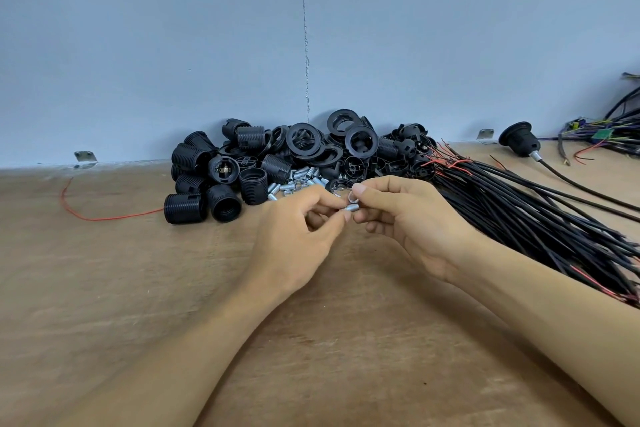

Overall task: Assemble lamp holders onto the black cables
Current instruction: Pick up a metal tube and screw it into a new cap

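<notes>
Hardware first, looks like: left grip (294,236) pinches a threaded metal tube (350,209), right grip (412,225) pinches a small nut (350,199) at its end, probably to spin it on. The lamp holders (194,158) and black cables (502,204) sit piled on the surface (104,270) just behind, easy reach.

Lamp holders (270,163) left of cables (526,215)

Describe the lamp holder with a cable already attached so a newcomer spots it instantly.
Follow the blue wall along the back of the table, right past the heap of holder parts and the bundle of black cables. One lamp holder lies alone beside a metal bracket. Unlike the heap's parts, it has a silver fitting and its cable trailing right.
</notes>
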